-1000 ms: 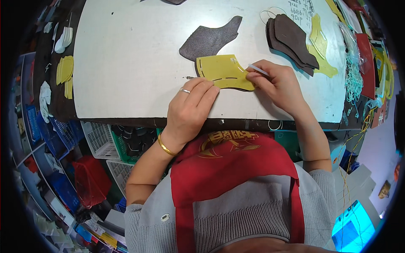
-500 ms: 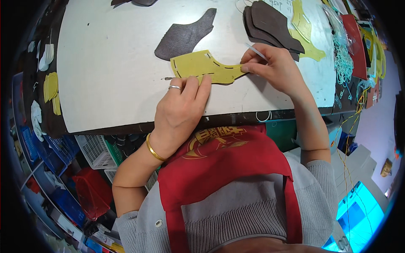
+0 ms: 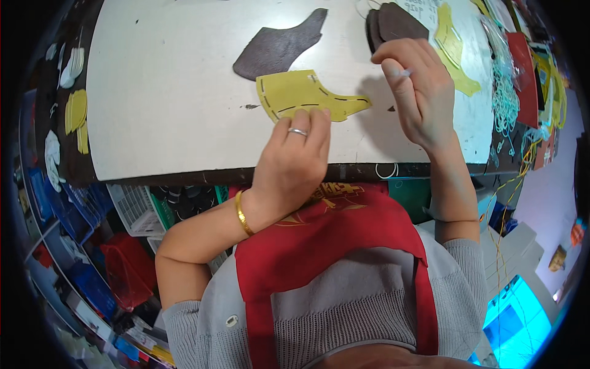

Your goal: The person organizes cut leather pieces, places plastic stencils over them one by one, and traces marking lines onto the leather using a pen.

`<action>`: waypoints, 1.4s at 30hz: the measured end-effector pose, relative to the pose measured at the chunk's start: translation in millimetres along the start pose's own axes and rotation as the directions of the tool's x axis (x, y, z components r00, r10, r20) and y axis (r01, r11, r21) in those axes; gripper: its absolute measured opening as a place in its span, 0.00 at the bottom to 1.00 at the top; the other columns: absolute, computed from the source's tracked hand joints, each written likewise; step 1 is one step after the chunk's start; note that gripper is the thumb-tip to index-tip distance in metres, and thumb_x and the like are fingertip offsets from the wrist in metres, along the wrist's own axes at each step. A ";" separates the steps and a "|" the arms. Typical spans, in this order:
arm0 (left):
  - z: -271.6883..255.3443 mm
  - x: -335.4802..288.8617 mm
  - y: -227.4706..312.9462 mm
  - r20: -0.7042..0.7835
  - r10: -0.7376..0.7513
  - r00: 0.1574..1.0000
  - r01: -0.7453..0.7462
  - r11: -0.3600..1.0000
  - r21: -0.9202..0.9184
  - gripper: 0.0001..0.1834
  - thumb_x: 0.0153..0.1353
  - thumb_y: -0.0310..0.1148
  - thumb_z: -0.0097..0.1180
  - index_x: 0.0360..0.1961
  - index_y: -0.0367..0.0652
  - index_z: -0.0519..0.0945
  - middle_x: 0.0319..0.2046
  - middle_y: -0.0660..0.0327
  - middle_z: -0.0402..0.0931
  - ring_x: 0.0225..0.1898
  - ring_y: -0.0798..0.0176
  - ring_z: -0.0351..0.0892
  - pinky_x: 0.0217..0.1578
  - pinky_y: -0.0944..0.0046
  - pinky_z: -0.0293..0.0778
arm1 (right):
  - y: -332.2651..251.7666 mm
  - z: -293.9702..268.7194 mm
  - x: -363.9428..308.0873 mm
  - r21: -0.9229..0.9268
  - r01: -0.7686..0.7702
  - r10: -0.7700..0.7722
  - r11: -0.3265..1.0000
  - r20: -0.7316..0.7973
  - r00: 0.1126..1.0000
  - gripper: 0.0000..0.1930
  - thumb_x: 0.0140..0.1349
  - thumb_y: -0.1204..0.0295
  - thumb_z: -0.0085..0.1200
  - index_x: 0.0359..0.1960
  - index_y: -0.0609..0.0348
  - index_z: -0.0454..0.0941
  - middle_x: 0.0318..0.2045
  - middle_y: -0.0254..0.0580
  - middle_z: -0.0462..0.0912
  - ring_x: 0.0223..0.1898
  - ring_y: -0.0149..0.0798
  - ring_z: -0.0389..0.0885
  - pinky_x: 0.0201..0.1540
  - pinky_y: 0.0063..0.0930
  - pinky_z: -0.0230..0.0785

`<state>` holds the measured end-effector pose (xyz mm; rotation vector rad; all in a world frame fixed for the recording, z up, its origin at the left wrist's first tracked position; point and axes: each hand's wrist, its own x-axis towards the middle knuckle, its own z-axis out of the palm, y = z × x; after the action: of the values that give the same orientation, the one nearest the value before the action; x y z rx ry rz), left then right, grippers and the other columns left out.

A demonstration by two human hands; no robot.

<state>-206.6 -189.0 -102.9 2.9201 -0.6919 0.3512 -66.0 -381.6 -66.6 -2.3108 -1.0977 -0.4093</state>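
A yellow template (image 3: pixel 292 92) with dashed black slots lies on the white board. My left hand (image 3: pixel 292 163), with a ring on one finger, holds it by its near edge with the fingertips together. Whether a leather piece lies under it, I cannot tell. My right hand (image 3: pixel 424 92) is raised off the board, right of the template's narrow end, its fingers curled round a slim pale pen-like stick (image 3: pixel 404 72). Only a short end of the stick shows. Just beyond the template lies a dark brown leather piece (image 3: pixel 276 49) of a similar shape.
A stack of dark brown leather pieces (image 3: pixel 402 24) sits at the far right, partly behind my right hand. More yellow templates (image 3: pixel 452 46) lie beside it. Pale green cord (image 3: pixel 503 92) hangs at the board's right edge. Yellow pieces (image 3: pixel 75 114) and white gloves (image 3: pixel 72 67) lie at the left.
My right hand has let go of the template's narrow end and lifted up and to the right with the stick. My left hand has shifted right along the near edge.
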 end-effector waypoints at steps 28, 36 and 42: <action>6.3 0.8 3.8 -0.064 -0.021 0.998 0.026 0.997 0.074 0.22 0.58 0.34 0.53 0.53 0.36 0.80 0.46 0.51 0.77 0.41 0.53 0.79 0.46 0.57 0.81 | -15.2 10.7 5.9 0.137 -0.129 0.071 0.982 0.367 0.928 0.10 0.70 0.62 0.54 0.39 0.53 0.83 0.30 0.35 0.85 0.28 0.40 0.86 0.27 0.32 0.75; 4.1 17.4 8.0 -0.022 -0.012 1.000 0.015 0.989 0.147 0.22 0.57 0.33 0.54 0.53 0.43 0.80 0.41 0.60 0.74 0.31 0.60 0.72 0.34 0.66 0.78 | -14.5 35.2 10.2 0.240 -0.175 0.080 0.955 0.361 0.929 0.12 0.74 0.63 0.53 0.40 0.59 0.81 0.28 0.40 0.84 0.28 0.41 0.86 0.33 0.28 0.76; 2.9 17.9 10.7 0.041 -0.079 0.996 0.070 0.980 0.189 0.21 0.58 0.32 0.54 0.54 0.54 0.81 0.39 0.67 0.73 0.30 0.62 0.71 0.24 0.70 0.74 | 2.4 13.6 -12.9 0.112 0.007 -0.046 0.994 0.350 0.936 0.12 0.71 0.59 0.54 0.34 0.53 0.76 0.23 0.41 0.82 0.24 0.47 0.83 0.25 0.40 0.72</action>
<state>-195.3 -206.7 -100.6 3.1319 -0.5835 0.3572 -71.6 -382.8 -84.6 -2.3271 -1.2839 0.0621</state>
